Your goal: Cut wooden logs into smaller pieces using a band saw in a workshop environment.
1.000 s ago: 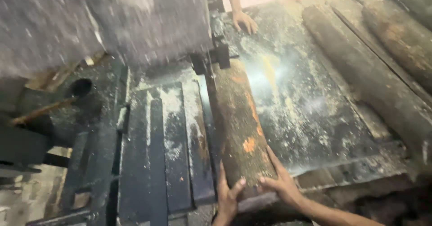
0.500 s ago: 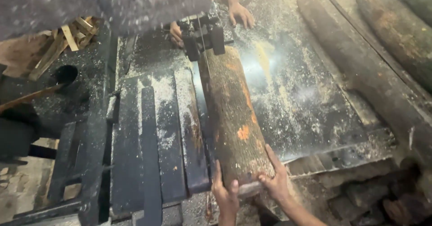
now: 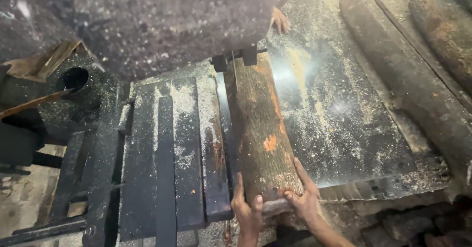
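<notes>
The sawmill bench (image 3: 344, 124) is a broad dark steel plate, scratched and dusted with pale sawdust, with ribbed black iron slats (image 3: 167, 153) beside it to the left. On it lies a short log (image 3: 260, 129), rough brown bark with orange patches, round in section, its far end at the black blade guides (image 3: 236, 59) under the saw's housing. The left hand (image 3: 247, 211) and right hand (image 3: 305, 198) both clasp the log's near end, fingers curled over the bark and thumbs on the cut face.

The likeliest trouble: a round log can roll on the slick plate and twist at the blade, binding it or jerking the wood. Sawdust underfoot of the log makes slipping easier. Another person's hand (image 3: 280, 20) rests on the bench beyond the guides, close to the cutting line. More bark-covered logs (image 3: 408, 79) lie along the right edge.
</notes>
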